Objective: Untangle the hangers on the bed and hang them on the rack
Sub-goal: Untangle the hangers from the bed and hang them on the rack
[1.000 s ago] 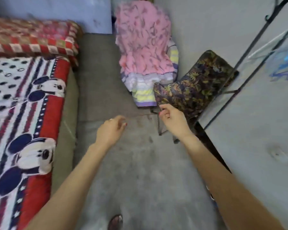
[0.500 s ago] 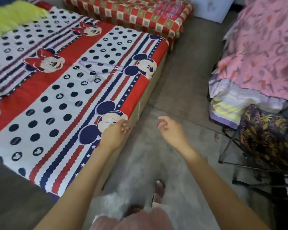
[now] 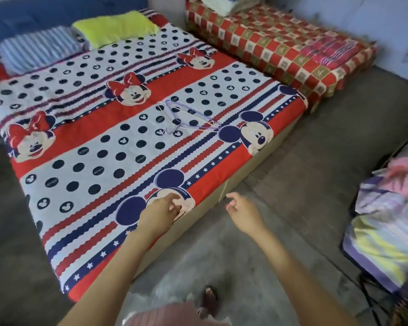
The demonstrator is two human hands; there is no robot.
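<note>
A small tangle of thin wire hangers, purple and pale, lies on the bed, which has a red, white and navy cartoon-mouse cover. My left hand hovers over the bed's near edge with fingers loosely curled and nothing in it. My right hand is out over the floor beside the bed, fingers relaxed and holding nothing. Both hands are well short of the hangers. The rack is out of view.
A second mattress in red checks adjoins the bed at the back right. Striped and yellow-green pillows lie at the bed's head. A chair piled with folded cloths stands at the right. Grey floor lies between.
The view has swung left from the chair and rack to the bed, bringing the hangers into sight. Both hands stay held out and hold nothing.
</note>
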